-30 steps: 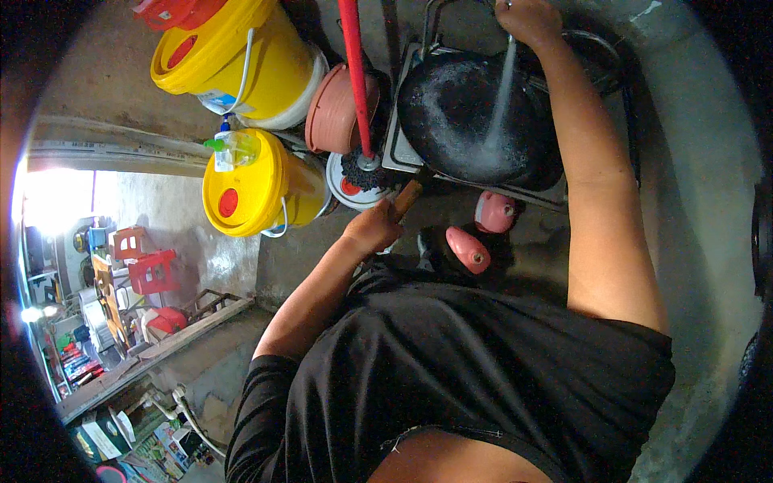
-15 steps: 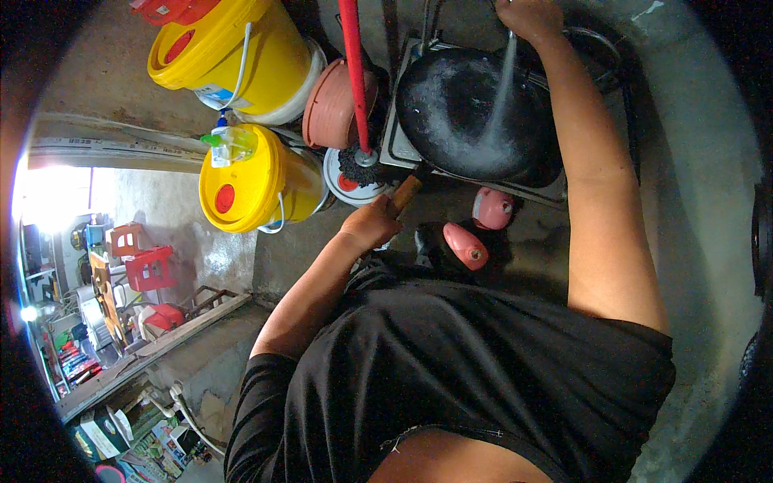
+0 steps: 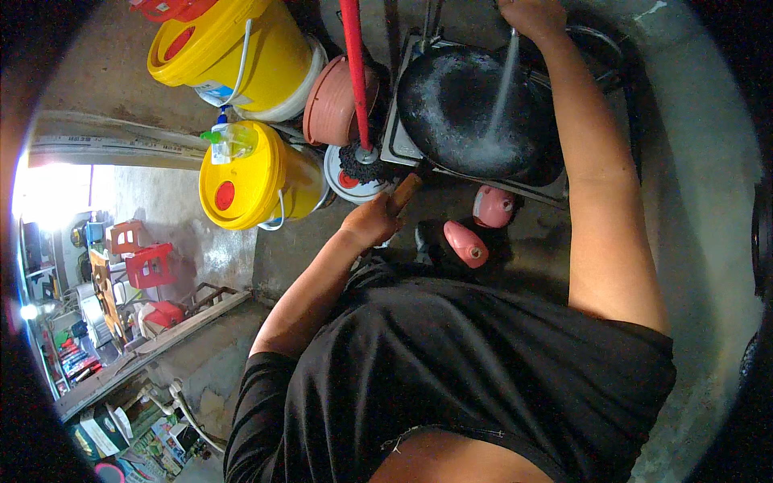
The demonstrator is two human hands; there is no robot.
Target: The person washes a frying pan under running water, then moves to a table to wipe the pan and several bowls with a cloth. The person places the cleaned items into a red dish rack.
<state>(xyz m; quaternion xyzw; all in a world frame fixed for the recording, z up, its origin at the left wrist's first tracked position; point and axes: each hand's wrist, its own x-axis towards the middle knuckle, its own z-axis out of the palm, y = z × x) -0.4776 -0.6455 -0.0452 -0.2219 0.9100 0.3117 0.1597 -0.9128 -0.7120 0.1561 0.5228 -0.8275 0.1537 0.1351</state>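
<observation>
While I had the left hand (image 3: 372, 221) clamped around a wooden handle (image 3: 408, 191), its fingers curled together, the right hand (image 3: 535, 18) was beyond the wok's upper right edge, at the top of a stream of water (image 3: 506, 88). Its fingers were cut off above, so I could not tell whether they gripped anything. The handle was just outside the lower left rim of the wok (image 3: 451, 105), its long axis slanting up and right toward it; their join was lost in shadow. The wok sat over a metal stand (image 3: 402, 150), its hollow facing my camera, water striking low inside. The right forearm hid part of the stand. Left of the wok, a red pole (image 3: 354, 72) crossed a salmon basin (image 3: 326, 101). Below the wok, I could barely make out two pink rounded things (image 3: 493, 209).
</observation>
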